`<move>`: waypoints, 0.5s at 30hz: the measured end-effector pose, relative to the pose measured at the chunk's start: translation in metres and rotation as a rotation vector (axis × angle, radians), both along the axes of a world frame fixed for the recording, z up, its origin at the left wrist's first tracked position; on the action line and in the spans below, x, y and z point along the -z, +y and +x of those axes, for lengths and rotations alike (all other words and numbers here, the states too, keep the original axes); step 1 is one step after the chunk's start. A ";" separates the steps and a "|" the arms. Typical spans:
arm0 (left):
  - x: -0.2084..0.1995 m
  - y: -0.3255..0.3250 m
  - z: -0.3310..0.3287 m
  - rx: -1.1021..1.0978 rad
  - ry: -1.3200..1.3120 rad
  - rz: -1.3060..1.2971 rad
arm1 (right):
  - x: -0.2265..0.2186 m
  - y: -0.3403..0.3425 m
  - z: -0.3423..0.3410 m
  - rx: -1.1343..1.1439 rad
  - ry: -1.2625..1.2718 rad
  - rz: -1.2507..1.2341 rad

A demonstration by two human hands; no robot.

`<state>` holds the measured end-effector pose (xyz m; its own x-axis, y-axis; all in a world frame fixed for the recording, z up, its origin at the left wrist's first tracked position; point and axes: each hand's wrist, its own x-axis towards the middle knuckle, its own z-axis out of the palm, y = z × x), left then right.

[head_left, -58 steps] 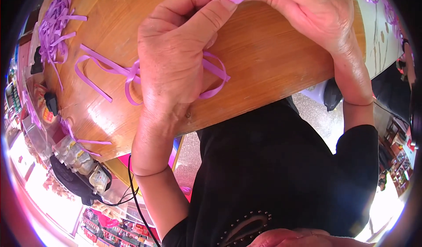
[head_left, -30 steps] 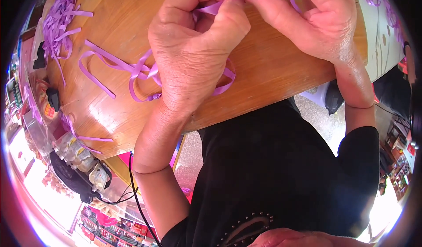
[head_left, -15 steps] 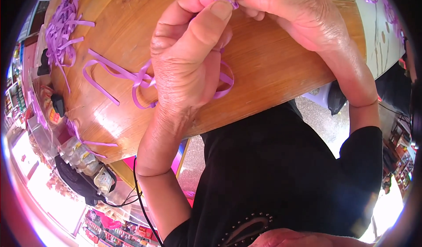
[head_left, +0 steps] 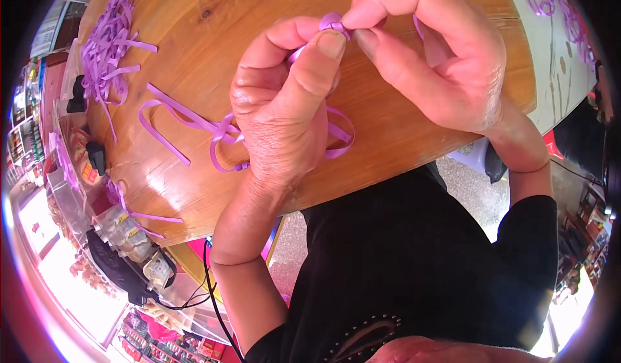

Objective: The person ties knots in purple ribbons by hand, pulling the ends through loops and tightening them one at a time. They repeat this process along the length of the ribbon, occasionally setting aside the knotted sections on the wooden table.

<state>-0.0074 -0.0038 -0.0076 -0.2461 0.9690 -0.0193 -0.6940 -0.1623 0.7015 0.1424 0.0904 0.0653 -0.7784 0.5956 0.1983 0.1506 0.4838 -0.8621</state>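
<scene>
Between the thumb and forefinger of my left hand is pinched a small loop of purple ribbon, held above the wooden table. My right hand meets it from the right, its thumb and forefinger closed on the ribbon beside the loop. A strand of the ribbon runs up behind my right fingers. Under my left hand lies a longer, knotted purple ribbon, partly hidden by the hand; a curl of it shows to the right of my wrist.
A heap of cut purple ribbons lies at the wooden table's far left. Loose ribbon pieces hang by the left edge, near small plastic packets and a black cable. More looped ribbons lie on a white surface at the right.
Both hands sit lower in the picture, along with the table. My right hand has turned, its fingers now spread more around the pinch, and a ribbon strand shows behind them.
</scene>
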 end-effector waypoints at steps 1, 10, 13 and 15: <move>-0.001 0.000 0.001 0.000 0.002 0.002 | 0.008 0.001 0.000 0.000 0.002 0.002; -0.005 0.003 0.004 -0.127 0.342 0.048 | 0.019 0.009 0.001 -0.099 0.279 0.149; -0.006 0.001 0.004 -0.113 0.456 0.011 | 0.002 0.011 0.005 -0.034 0.047 -0.133; -0.004 0.003 0.006 -0.113 0.422 0.015 | 0.014 0.015 0.005 -0.073 0.148 0.010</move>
<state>-0.0010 -0.0013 -0.0038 -0.3340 0.9349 0.1197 -0.3241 -0.2332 0.9168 0.1472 0.1051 0.0516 -0.7815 0.5360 0.3193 -0.0131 0.4976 -0.8673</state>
